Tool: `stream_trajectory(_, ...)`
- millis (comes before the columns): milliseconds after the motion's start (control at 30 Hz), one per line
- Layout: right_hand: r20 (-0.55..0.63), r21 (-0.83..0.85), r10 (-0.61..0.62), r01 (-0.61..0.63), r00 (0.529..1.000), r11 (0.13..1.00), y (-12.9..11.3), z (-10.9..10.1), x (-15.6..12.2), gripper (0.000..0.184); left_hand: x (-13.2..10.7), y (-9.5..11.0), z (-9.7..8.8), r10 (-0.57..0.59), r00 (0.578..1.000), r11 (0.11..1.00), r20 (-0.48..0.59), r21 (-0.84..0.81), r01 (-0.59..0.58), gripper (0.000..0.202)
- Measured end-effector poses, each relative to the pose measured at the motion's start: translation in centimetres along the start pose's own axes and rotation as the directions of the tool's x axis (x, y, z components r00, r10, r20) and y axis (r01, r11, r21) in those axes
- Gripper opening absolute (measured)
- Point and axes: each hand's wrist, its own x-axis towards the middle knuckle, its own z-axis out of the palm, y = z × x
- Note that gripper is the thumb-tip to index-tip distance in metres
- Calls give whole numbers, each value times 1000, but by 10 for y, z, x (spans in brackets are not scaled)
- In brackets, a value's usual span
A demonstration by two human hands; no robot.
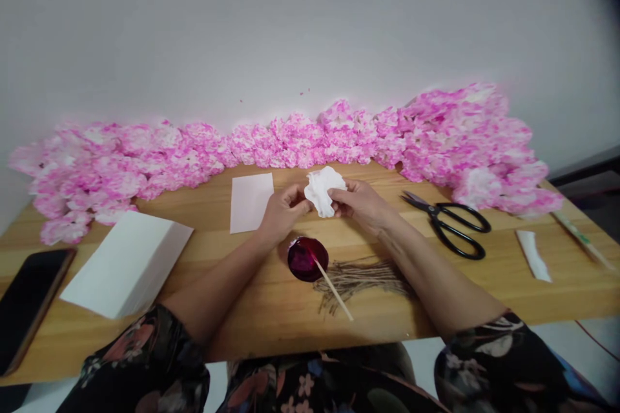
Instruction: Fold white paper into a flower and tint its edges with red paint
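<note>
Both hands hold a white crumpled tissue-paper flower [322, 190] above the middle of the wooden table [203, 258]. My left hand [283, 213] pinches its left side with closed fingers. My right hand [361, 203] grips its right side, fingers curled. Just below the hands stands a small cup of dark red dye [307, 259] with a thin wooden stick [334, 290] leaning out of it. A bundle of brown twine pieces [361, 277] lies to the cup's right, under my right forearm.
A long row of pink-tinted paper flowers [300, 142] lines the back edge by the wall. A white paper sheet [250, 201], a thick stack of white paper [126, 263], a phone [26, 303], black scissors [450, 222], a folded white strip [533, 255] and a stick [581, 240] lie around.
</note>
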Motion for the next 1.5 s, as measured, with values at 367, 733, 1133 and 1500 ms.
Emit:
stream_trajectory(367, 31, -293, -142, 145, 989, 945, 1, 0, 0, 14, -5, 3, 1, 56, 998, 995, 20, 82, -58, 18)
stream_trajectory(733, 120, -413, -94, 136, 988, 901, -13, -3, -11, 10, -4, 7, 3, -4, 991, 1000, 134, -6, 5, 28)
stream_trajectory(1133, 86, -201, -232, 244, 969, 949, -14, -5, -5, 38, 5, 8, -2, 42, 998, 949, -36, -310, -52, 30)
stream_trajectory(1500, 39, -193, -374, 374, 927, 907, 3, 20, -9, 34, -5, 5, 15, -4, 1000, 952, 10, -307, 7, 35)
